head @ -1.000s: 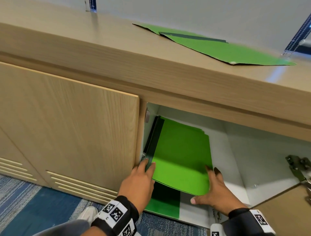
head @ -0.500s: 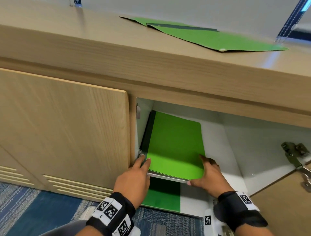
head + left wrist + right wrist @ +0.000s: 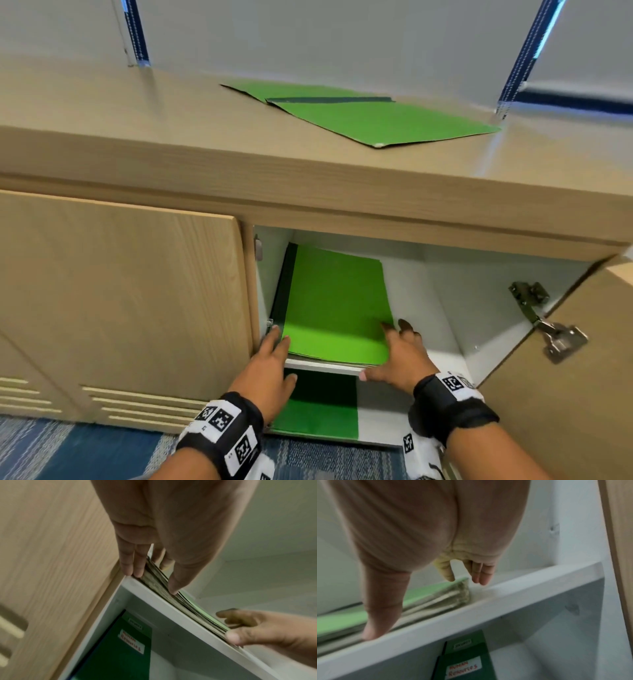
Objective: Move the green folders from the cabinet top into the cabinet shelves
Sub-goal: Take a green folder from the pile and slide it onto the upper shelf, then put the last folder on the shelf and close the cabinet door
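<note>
A: Left hand (image 3: 270,371), fingers straight, pressing the near left corner of the folder stack (image 3: 337,305) on the upper shelf (image 3: 325,368).

B: Right hand (image 3: 404,359) likewise flat, thumb against the stack's front edge (nothing gripped).

A: Below, another green folder (image 3: 318,411), labelled.

B: Up on the cabinet top (image 3: 171,130), two loose folders (image 3: 370,114), overlapping.
</note>
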`<state>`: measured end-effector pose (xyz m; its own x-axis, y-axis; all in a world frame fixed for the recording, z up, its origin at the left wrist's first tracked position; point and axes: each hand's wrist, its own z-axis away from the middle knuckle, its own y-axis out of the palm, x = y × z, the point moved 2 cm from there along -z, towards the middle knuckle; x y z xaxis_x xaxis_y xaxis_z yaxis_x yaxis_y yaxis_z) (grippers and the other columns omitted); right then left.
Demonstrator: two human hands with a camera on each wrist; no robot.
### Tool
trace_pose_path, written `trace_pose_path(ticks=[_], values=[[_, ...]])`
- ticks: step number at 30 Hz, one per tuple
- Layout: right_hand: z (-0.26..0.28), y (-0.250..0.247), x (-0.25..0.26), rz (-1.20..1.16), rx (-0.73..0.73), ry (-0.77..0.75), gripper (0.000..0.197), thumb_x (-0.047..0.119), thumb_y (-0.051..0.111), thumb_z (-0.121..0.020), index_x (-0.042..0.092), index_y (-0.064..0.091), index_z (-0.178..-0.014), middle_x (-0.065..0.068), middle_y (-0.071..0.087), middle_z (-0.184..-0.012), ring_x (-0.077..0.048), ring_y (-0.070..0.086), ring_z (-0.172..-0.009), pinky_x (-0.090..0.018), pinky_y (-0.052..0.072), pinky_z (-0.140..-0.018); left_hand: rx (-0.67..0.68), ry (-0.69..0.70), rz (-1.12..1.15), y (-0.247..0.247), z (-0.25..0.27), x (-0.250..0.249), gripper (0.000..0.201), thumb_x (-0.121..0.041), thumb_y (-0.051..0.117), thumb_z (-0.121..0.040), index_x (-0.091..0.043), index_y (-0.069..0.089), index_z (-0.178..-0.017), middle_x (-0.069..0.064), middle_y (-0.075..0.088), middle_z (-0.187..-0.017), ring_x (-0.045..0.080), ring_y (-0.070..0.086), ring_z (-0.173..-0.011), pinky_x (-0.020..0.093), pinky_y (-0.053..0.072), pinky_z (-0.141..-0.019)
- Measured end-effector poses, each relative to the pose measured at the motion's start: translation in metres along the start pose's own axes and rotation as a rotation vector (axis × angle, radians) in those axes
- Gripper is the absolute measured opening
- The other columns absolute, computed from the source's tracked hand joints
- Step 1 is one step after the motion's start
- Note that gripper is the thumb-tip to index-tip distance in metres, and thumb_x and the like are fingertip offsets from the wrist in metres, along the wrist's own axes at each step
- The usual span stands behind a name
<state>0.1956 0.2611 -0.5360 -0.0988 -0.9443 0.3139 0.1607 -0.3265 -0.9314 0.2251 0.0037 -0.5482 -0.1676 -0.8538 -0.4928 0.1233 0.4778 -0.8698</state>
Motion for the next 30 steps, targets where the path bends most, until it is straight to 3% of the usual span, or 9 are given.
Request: trace_pose_path(ticks=[2, 7, 14, 18, 21, 23, 26, 28, 30], values=[[0.013, -0.020, 0.012, -0.003, -0.086, -0.053, 0.104, 0.063, 0.073, -0.065, 0.022, 0.026, -0.148, -0.013, 0.018, -0.154, -0.031, 0.024, -0.140, -0.034, 0.028, -0.114, -0.021, 0.025, -0.004, -0.017, 0.003, -0.006, 0.067, -0.028, 0.055, -0.092, -0.018, 0.023, -0.150, 0.001, 0.002, -0.161, 0.020, 0.032, -0.141, 0.024, 0.027, -0.113], [0.055, -0.083, 0.046, -0.147, -0.268, -0.256, 0.065, 0.045, 0.068, -0.081, 0.020, 0.043, -0.136, 0.000, 0.042, -0.136, -0.019, 0.041, -0.128, -0.029, 0.036, -0.103, -0.123, 0.146, -0.010, -0.077, 0.019, -0.042, 0.064, -0.032, 0.052, -0.095, -0.024, 0.022, -0.151, -0.001, 0.010, -0.160, 0.018, 0.028, -0.142, 0.026, 0.028, -0.114], [0.113, -0.169, 0.084, -0.064, -0.458, -0.472, 0.050, 0.047, 0.055, -0.089, 0.031, 0.042, -0.135, 0.015, 0.046, -0.132, -0.007, 0.047, -0.123, -0.033, 0.047, -0.097, -0.355, 0.385, -0.188, -0.173, 0.050, -0.117, 0.056, -0.039, 0.044, -0.096, -0.026, 0.027, -0.149, -0.007, 0.027, -0.153, 0.011, 0.030, -0.138, 0.027, 0.030, -0.113], [0.135, -0.210, 0.103, 0.035, -0.570, -0.538, 0.050, 0.046, 0.050, -0.092, 0.031, 0.039, -0.139, 0.011, 0.051, -0.131, -0.008, 0.045, -0.123, -0.030, 0.044, -0.099, -0.544, 0.518, -0.285, -0.224, 0.058, -0.156, 0.043, -0.036, 0.046, -0.092, -0.022, 0.050, -0.132, -0.002, 0.056, -0.123, 0.018, 0.055, -0.111, 0.034, 0.050, -0.091], [0.143, -0.231, 0.115, 0.094, -0.668, -0.593, 0.047, 0.041, 0.051, -0.092, 0.026, 0.044, -0.135, 0.008, 0.054, -0.122, -0.013, 0.048, -0.114, -0.028, 0.044, -0.093, -0.631, 0.551, -0.315, -0.249, 0.046, -0.177, 0.039, -0.040, 0.047, -0.091, -0.021, 0.055, -0.124, -0.001, 0.056, -0.113, 0.019, 0.055, -0.101, 0.035, 0.049, -0.082], [0.145, -0.242, 0.120, 0.115, -0.709, -0.605, 0.049, 0.038, 0.054, -0.090, 0.022, 0.045, -0.135, 0.006, 0.051, -0.126, -0.015, 0.045, -0.116, -0.028, 0.042, -0.096, -0.578, 0.507, -0.379, -0.261, 0.030, -0.190, 0.052, -0.050, 0.043, -0.092, -0.023, 0.046, -0.136, 0.001, 0.048, -0.133, 0.021, 0.048, -0.119, 0.037, 0.042, -0.098], [0.144, -0.252, 0.123, 0.125, -0.696, -0.577, 0.052, 0.038, 0.055, -0.089, 0.021, 0.043, -0.137, 0.005, 0.043, -0.136, -0.015, 0.038, -0.124, -0.028, 0.037, -0.102, -0.408, 0.464, -0.523, -0.264, -0.002, -0.201, 0.076, -0.066, 0.034, -0.090, -0.021, 0.025, -0.150, 0.004, 0.019, -0.159, 0.021, 0.019, -0.145, 0.042, 0.016, -0.119], [0.143, -0.254, 0.122, 0.082, -0.693, -0.572, 0.044, 0.039, 0.055, -0.089, 0.021, 0.049, -0.129, 0.007, 0.048, -0.124, -0.013, 0.043, -0.114, -0.026, 0.041, -0.096, -0.273, 0.415, -0.575, -0.261, -0.019, -0.204, 0.085, -0.072, 0.028, -0.087, -0.020, 0.015, -0.152, 0.003, 0.010, -0.161, 0.019, 0.009, -0.148, 0.045, 0.007, -0.120], [0.143, -0.255, 0.119, -0.040, -0.651, -0.522, 0.029, 0.044, 0.057, -0.089, 0.024, 0.057, -0.111, 0.010, 0.055, -0.104, -0.009, 0.051, -0.096, -0.024, 0.045, -0.084, -0.207, 0.384, -0.626, -0.257, -0.027, -0.203, 0.086, -0.074, 0.027, -0.086, -0.020, 0.016, -0.152, 0.003, 0.017, -0.160, 0.020, 0.016, -0.147, 0.047, 0.009, -0.120]])
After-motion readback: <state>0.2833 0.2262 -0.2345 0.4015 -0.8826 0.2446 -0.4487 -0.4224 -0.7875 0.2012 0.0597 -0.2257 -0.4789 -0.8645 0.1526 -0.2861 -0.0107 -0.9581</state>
